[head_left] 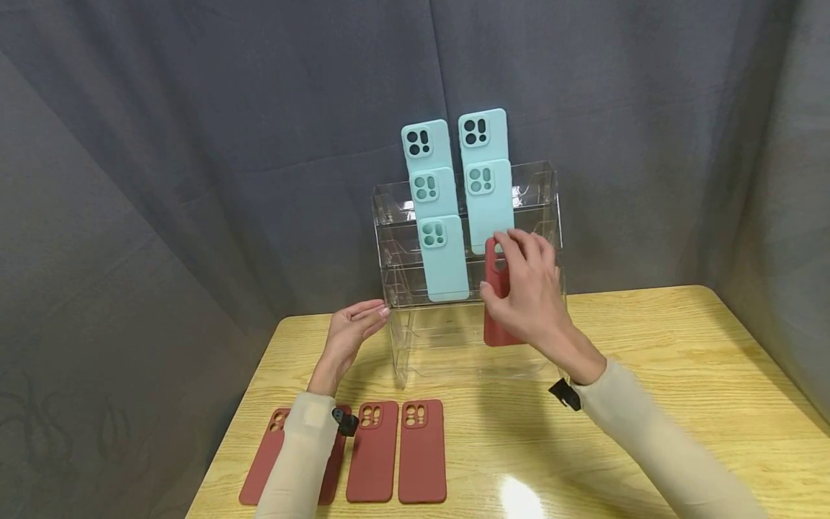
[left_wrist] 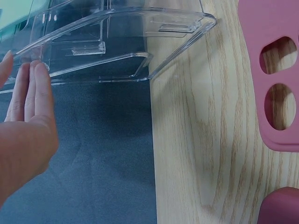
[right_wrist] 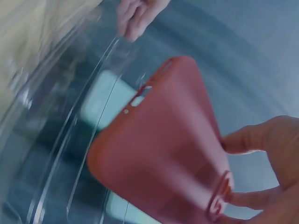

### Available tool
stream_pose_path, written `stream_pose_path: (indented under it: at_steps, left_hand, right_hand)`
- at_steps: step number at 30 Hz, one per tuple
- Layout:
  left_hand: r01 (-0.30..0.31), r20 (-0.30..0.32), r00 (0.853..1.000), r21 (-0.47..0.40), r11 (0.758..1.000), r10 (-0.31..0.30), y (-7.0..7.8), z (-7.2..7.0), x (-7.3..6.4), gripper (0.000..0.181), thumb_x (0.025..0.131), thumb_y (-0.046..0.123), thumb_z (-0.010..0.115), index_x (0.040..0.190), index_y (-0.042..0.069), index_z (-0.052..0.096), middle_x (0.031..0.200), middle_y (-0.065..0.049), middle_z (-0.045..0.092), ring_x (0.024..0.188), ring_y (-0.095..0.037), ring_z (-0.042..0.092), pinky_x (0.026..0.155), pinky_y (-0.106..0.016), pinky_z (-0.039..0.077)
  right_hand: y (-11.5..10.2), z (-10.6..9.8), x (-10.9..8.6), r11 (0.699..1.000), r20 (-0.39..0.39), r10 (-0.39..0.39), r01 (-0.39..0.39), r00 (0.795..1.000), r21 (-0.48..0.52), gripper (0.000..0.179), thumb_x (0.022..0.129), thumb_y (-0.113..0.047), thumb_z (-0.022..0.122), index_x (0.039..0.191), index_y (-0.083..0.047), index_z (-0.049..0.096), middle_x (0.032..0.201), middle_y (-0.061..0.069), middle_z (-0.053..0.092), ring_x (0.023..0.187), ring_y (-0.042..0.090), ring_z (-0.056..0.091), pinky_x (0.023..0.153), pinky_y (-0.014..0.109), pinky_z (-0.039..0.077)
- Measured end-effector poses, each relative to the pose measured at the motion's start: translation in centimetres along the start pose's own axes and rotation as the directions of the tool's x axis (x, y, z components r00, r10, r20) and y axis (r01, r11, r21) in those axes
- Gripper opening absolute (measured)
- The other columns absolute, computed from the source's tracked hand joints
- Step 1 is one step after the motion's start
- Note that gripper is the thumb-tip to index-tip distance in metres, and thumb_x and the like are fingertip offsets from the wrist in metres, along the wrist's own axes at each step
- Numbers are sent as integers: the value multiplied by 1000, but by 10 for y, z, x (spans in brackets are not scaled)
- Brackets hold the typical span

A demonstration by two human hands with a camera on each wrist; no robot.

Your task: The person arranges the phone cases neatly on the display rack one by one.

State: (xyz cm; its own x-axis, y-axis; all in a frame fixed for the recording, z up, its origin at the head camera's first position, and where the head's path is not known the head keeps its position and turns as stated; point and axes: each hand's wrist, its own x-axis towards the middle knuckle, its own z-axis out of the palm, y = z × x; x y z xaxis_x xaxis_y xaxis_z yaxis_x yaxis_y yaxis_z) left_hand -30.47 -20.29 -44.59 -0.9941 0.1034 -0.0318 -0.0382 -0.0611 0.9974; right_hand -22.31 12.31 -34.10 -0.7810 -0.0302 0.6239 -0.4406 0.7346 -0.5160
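Note:
My right hand (head_left: 534,288) grips a red phone case (head_left: 494,328) by its sides, thumb on one edge and fingers on the other. The case stands upright before the lower right of a clear tiered display stand (head_left: 476,315); in the right wrist view its lower end with the port cutouts (right_wrist: 140,95) shows. My left hand (head_left: 350,335) is at the stand's left edge, fingers straight, fingertips right at the clear panel in the left wrist view. Several light-blue phone cases (head_left: 445,259) stand in the tiers in two columns, three left and two right.
More red phone cases (head_left: 423,454) lie in a row on the wooden table (head_left: 648,375) at the front left, partly hidden by my left sleeve (head_left: 301,447). A dark grey curtain (head_left: 259,144) hangs behind the stand and at both sides.

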Motion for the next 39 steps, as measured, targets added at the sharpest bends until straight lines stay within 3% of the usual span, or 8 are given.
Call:
stream_pose_path:
  at_steps: [6,17,29,35,39]
  left_hand:
    - [4,1,1000,-8,1000,-4,-1,0,0,40,98,7,74,136,-4,64,136,-20,69,106,-11,77,105,-32,61]
    - [-1,8,1000,-2,1000,1,-4,-3,1,40,99,9,74,136,-3,65,137,-21,68,107,-11,77,104,-31,62]
    - [8,22,1000,9,1000,-9,-3,-3,2,43,98,12,75,137,-3,64,139,-22,68,110,-13,76,116,-43,54]
    - [13,16,1000,10,1000,-14,-3,-4,3,43,98,12,76,137,-2,65,137,-20,69,112,-14,76,106,-31,61]
    - [15,13,1000,-2,1000,-14,-3,-4,3,42,98,12,76,136,-2,65,135,-18,71,110,-13,77,110,-36,58]
  right_hand:
    - [15,4,29,989,-126,-133,124,983,-77,66,85,-14,74,146,1,55,152,27,48,144,53,33,108,77,41]
    - [35,34,64,955,-172,-254,217,952,-204,67,88,-16,73,149,0,51,152,28,47,145,56,32,93,71,47]
    - [53,61,66,932,-153,-263,210,953,-296,67,90,-19,73,150,-2,47,153,29,44,146,59,30,89,70,46]
    - [57,66,64,937,-153,-246,195,957,-290,62,91,-17,72,148,-4,50,152,30,44,147,58,30,88,70,46]
    - [56,71,62,941,-162,-234,181,959,-287,62,91,-18,72,148,-4,50,151,30,45,144,58,32,86,70,46]
